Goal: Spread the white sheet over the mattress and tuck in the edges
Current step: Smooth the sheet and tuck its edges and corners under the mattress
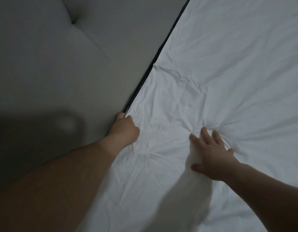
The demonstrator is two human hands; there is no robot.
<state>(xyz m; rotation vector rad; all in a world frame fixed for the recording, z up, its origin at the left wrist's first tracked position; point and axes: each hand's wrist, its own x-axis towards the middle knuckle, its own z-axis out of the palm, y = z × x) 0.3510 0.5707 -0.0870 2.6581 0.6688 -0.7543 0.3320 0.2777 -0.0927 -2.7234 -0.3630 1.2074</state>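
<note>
The fingertips of the left hand (pixel 124 127) are hidden in the dark gap (pixel 141 82) at the edge of the white sheet (pixel 220 72). The mattress is wholly covered by the sheet. Both forearms are cut off by the lower edge, and a blurred dark patch (pixel 44 128) on the grey padded panel (pixel 61 64) cannot be identified.

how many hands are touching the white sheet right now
2. The left hand presses the wrinkled white cotton sheet's edge into the dark gap beside the grey padded headboard; the right hand lies spread flat on it.

Dim, greyish light, soft shadows at left, slight blur, wide-angle distortion
</note>
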